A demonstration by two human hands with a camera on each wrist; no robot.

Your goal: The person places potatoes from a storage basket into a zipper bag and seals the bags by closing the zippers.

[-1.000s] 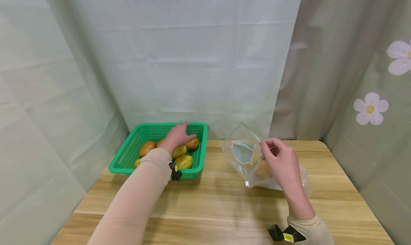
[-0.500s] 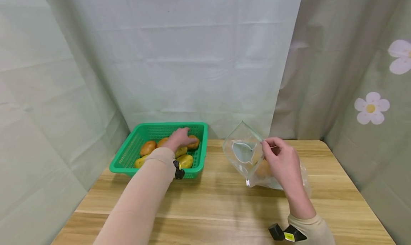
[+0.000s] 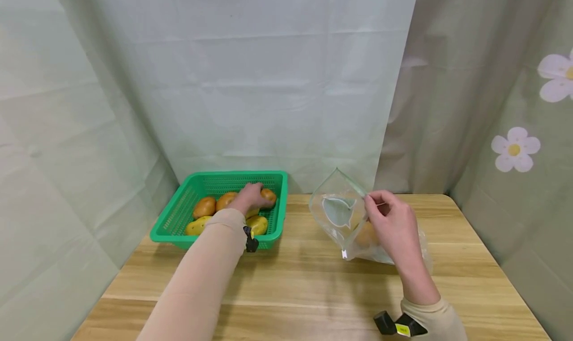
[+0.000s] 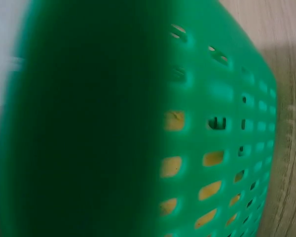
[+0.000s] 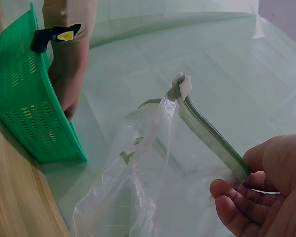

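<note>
Orange fruit point(image 3: 268, 196) at the far right of the green basket point(image 3: 179, 216), gripped by the left hand point(image 3: 250, 198). Right hand point(image 3: 391, 226) pinches the clear zip bag point(image 3: 340, 214) rim (one fruit inside), well apart, on the wooden table point(image 3: 304, 291).

Left arm stretches forward toward eleven o'clock — left hand point(image 3: 248, 198) palm down, fingers curled. Right hand point(image 3: 394, 226), toward one o'clock, is raised — thumb and fingers point(image 5: 232, 200) pinched together.

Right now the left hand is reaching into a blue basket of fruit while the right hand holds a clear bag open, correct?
Nearly: the basket is green, not blue, as the head view shows. The left hand reaches in; the right hand holds the clear bag open.
</note>
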